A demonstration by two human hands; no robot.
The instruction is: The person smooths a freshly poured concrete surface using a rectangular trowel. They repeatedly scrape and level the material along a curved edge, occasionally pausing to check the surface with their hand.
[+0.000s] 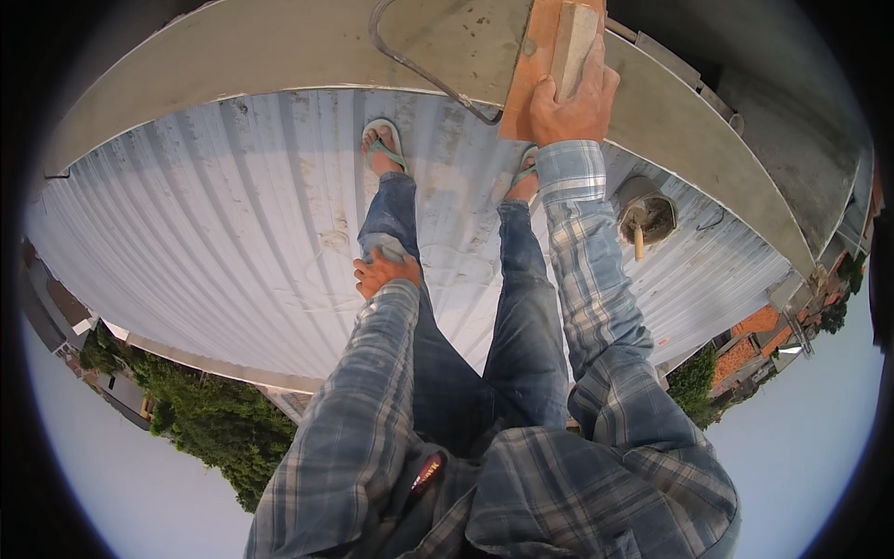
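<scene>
My right hand (570, 110) is closed round the pale wooden grip of a plastering float (526, 88). The float's flat orange-brown board lies against the grey plastered wall (279, 47) at the top of the view. My left hand (384, 272) is at my left knee, fingers curled. A pale grey piece (384, 246) shows just beyond these fingers; whether it is a sponge or worn trouser cloth I cannot tell. To the right of my right forearm stands a bucket (643, 191) with grey mortar inside and a wooden-handled tool (639, 242) leaning out.
I stand in flip-flops (389, 140) on a ribbed metal roof (233, 205) with smears on it. A bent metal rod (410, 63) sticks out by the wall, left of the float. Trees (214, 419) and tiled roofs (736, 359) lie beyond the roof's edge.
</scene>
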